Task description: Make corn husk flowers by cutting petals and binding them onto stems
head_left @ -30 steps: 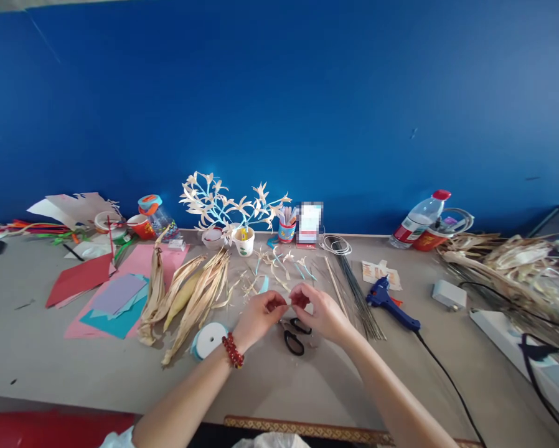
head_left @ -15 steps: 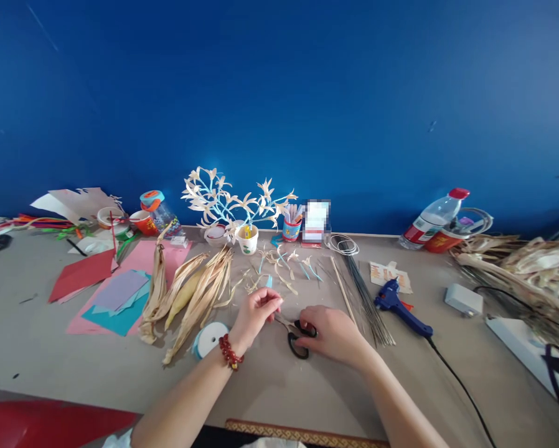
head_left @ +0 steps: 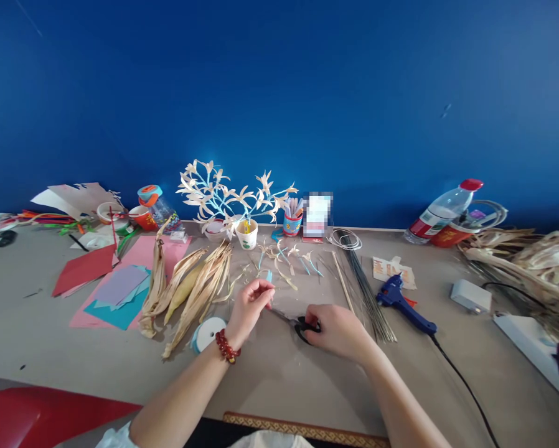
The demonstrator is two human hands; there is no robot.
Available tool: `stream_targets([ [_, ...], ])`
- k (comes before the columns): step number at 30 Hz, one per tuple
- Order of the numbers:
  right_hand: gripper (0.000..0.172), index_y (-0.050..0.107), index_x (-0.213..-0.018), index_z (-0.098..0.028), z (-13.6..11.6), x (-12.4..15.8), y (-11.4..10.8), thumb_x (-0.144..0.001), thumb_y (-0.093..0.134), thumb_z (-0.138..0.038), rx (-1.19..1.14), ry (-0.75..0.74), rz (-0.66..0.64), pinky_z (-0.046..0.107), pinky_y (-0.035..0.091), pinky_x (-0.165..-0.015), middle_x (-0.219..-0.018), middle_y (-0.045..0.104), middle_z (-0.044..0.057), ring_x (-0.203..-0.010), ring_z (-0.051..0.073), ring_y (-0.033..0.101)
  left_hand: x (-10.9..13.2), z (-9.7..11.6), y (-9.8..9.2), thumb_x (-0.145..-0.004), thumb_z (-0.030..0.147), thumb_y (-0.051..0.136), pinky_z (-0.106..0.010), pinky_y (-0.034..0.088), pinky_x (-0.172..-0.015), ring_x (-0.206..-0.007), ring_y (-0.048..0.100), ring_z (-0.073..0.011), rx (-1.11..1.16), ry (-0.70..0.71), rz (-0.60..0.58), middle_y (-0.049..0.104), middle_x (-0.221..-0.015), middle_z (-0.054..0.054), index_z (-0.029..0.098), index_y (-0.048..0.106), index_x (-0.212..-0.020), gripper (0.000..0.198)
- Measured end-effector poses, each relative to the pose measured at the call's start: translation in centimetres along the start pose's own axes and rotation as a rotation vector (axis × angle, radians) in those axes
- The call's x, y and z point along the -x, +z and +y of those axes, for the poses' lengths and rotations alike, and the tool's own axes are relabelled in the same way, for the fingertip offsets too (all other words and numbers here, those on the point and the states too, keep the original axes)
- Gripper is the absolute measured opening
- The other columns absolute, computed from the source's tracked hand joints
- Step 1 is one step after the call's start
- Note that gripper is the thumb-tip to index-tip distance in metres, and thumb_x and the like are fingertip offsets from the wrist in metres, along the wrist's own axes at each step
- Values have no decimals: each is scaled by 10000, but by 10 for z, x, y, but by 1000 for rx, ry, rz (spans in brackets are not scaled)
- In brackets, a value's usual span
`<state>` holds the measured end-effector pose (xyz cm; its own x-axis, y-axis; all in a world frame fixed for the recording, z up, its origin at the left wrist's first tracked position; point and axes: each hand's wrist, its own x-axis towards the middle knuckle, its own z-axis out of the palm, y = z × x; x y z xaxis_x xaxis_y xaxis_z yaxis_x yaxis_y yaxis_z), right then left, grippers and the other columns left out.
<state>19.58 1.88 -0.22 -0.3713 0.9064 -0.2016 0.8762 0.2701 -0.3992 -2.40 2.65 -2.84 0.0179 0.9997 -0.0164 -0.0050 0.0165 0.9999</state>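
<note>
My right hand (head_left: 333,330) grips a pair of scissors (head_left: 302,330) by its black handles. Their blades point left and look nearly closed, with the tips by my left fingers. My left hand (head_left: 249,308), with a red bead bracelet at the wrist, is pinched; whatever lies between its fingertips is too small to make out. Beyond that hand are small pale flowers with light blue stems (head_left: 284,252) and husk scraps (head_left: 286,282). A white spool (head_left: 209,333) with light blue tape lies beside my left forearm.
Corn husks (head_left: 198,292) and coloured paper (head_left: 116,314) lie left. At the back stand a cup (head_left: 246,236) of husk flowers and a pen holder (head_left: 292,224). To the right are wires (head_left: 368,298), a blue glue gun (head_left: 405,305), a white adapter (head_left: 470,295) and a bottle (head_left: 442,214).
The scissors' handles have come together, closing the blades. Both hands stay close together, my left still pinched. The view has shifted slightly.
</note>
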Motion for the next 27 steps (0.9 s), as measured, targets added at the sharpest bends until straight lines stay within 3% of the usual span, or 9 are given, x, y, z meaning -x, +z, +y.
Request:
stream_targets([
  [4,68,662,-788,-230,17,-1,-9,-729,630,-237,-283,-12,-60,226,324,-524,-720,708,-5,-621,157,611,3,3,-4,-863,404,604,-255,515,-679,-707,617,-143,-128,130,31,645,-806,-17,185,652,-922,231],
  [8,68,624,-795,-210,29,-1,-15,-740,639,-248,-550,-35,-105,217,365,-513,-633,622,-25,-562,136,546,8,7,-5,-910,371,560,-246,514,-656,-652,624,-129,-131,198,21,624,-758,-4,182,623,-955,203],
  [11,218,594,-819,-189,24,-5,-11,-757,692,-375,-817,-56,-75,219,373,-517,-664,591,-16,-568,124,514,10,9,-4,-920,360,554,-240,514,-642,-646,623,-125,-132,201,3,630,-786,-20,176,633,-955,205],
  [14,400,550,-801,-186,9,-10,0,-749,714,-547,-1036,-129,38,221,386,-541,-685,566,-12,-602,123,505,11,8,-2,-918,361,549,-237,508,-642,-661,600,-122,-172,211,-10,641,-869,-51,167,677,-943,234],
  [17,460,529,-800,-195,-6,-12,13,-727,730,-602,-1104,-151,80,225,413,-572,-705,577,-10,-634,128,523,13,5,-1,-922,331,534,-236,502,-660,-686,577,-124,-179,250,-17,618,-880,-52,168,679,-1038,247],
  [22,420,531,-856,-216,-18,-13,25,-673,815,-466,-1226,-92,237,247,469,-634,-847,682,34,-721,157,603,19,4,5,-892,203,541,-207,483,-652,-731,555,-123,-220,279,-96,571,-850,-20,209,530,-1313,422],
  [27,359,502,-825,-215,-18,-16,35,-670,810,-316,-1207,-91,260,213,411,-535,-741,661,-4,-593,119,549,25,8,12,-865,133,517,-212,493,-675,-749,566,-127,-249,298,-201,573,-814,-6,205,498,-1321,462],
])
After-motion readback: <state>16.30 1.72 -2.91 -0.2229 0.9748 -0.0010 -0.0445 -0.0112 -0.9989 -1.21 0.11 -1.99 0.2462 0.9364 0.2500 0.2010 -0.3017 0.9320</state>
